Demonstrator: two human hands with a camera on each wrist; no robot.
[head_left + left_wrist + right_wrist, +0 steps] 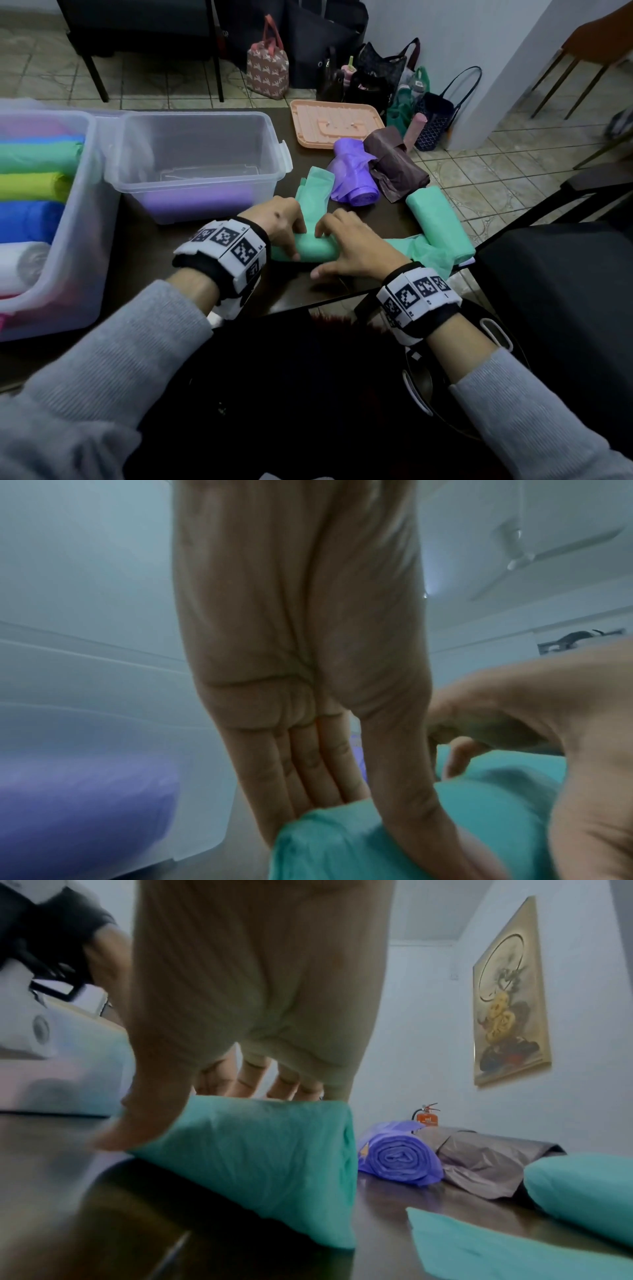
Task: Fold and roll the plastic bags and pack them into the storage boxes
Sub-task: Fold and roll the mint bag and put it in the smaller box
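A mint-green bag, partly rolled (305,249), lies on the dark table (164,253) near its front edge, and its flat unrolled tail (313,185) runs away from me. My left hand (295,240) grips the left end of the roll, fingers over the far side and thumb on the near side. In the left wrist view, my left hand (369,831) sits on the green roll (342,856). My right hand (318,254) curls over the right end, thumb stretched along the table. In the right wrist view, the fingers of my right hand (205,1118) hook behind the roll (260,1158).
A clear box (198,164) with a purple roll inside stands just behind my left hand. A larger box (78,212) at the left holds several coloured rolls. A purple roll (352,178), a brown bag (397,168), a second green roll (442,222) and a pink lid (335,123) lie to the right.
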